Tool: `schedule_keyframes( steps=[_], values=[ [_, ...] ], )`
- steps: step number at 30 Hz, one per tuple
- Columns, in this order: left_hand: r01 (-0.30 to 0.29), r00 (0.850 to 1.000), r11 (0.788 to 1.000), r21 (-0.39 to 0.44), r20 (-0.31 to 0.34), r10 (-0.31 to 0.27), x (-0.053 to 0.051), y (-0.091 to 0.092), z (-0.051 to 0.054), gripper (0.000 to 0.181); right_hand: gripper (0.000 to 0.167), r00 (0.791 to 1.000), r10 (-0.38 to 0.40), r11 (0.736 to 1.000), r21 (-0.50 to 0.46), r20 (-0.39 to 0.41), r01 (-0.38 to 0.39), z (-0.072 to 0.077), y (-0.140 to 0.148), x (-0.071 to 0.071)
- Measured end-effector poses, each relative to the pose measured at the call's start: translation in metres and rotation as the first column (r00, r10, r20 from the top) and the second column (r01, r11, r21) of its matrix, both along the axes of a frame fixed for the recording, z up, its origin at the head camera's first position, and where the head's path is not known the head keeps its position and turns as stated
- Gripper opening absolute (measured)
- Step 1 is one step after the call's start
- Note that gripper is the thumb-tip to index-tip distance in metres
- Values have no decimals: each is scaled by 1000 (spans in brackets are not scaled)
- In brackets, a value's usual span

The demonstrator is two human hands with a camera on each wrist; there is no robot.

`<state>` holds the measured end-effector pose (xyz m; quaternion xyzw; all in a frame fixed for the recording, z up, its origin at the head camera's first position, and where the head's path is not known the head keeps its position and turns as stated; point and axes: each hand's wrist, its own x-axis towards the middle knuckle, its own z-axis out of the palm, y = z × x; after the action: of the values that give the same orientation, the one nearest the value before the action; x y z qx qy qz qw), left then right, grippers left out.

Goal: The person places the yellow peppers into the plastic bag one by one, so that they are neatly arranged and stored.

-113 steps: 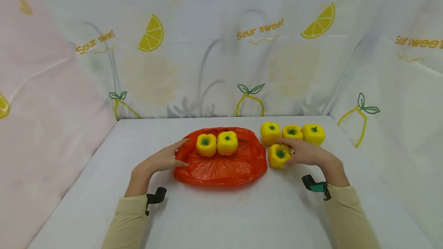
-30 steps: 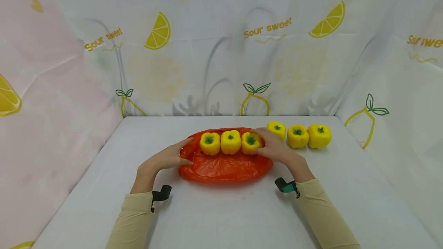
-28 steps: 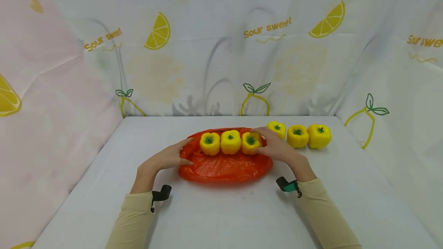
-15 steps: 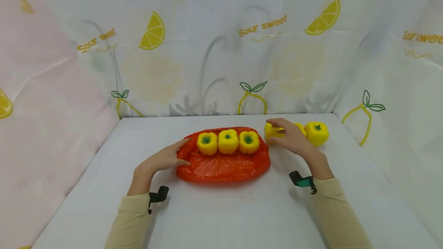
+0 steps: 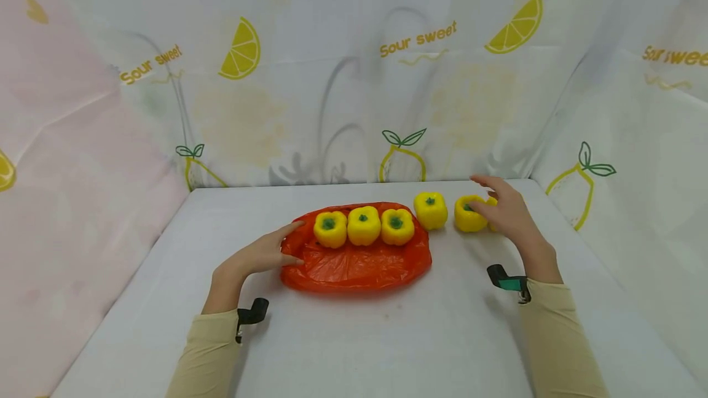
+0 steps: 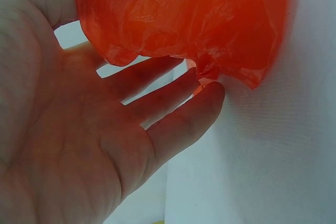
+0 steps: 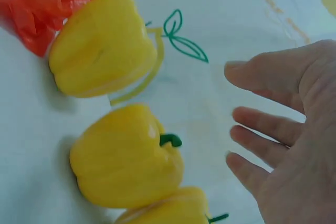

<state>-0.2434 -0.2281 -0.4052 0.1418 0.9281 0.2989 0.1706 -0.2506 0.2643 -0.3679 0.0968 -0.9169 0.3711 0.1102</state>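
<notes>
Three yellow bell peppers stand in a row on a flattened red plastic bag (image 5: 354, 269): a left one (image 5: 330, 230), a middle one (image 5: 364, 226) and a right one (image 5: 397, 227). At the bag's left edge is my left hand (image 5: 257, 255), thumb and fingers spread; the left wrist view shows its fingers, fairly straight, touching the red film (image 6: 184, 19), which hides some fingertips. My right hand (image 5: 511, 217) hovers over the far-right peppers, fingers loosely extended and holding nothing. Below it are a pepper (image 5: 467, 215) and another pepper (image 7: 170, 208), mostly hidden by the hand in the head view.
Just off the bag's right back edge stands one more pepper (image 5: 431, 210). Everything lies on a white table (image 5: 365, 349). A printed curtain (image 5: 310, 78) with lemon drawings rises behind the table and along its sides.
My right hand has set a pepper down third in the row on the bag, released it, and moved right over the remaining peppers. The left hand has stayed at the bag's edge.
</notes>
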Motion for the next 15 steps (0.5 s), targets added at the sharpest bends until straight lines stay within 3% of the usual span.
schedule_keyframes(
  steps=[5, 9, 15],
  values=[
    [-2, 1000, 1000, 4, 1, 2, 0, 0, 1, 84, 54, 994, -105, 994, 2, -34, 105, -5, 18, 1],
    [-6, 1000, 1000, 4, 5, 6, 1, 0, 2, 84, 55, 990, -143, 990, 4, -20, 143, -12, 33, -2],
    [-8, 1000, 1000, 0, 4, 8, 2, 1, 1, 84, 64, 983, -118, 989, -76, 142, 130, -34, 52, -5]
  ],
)
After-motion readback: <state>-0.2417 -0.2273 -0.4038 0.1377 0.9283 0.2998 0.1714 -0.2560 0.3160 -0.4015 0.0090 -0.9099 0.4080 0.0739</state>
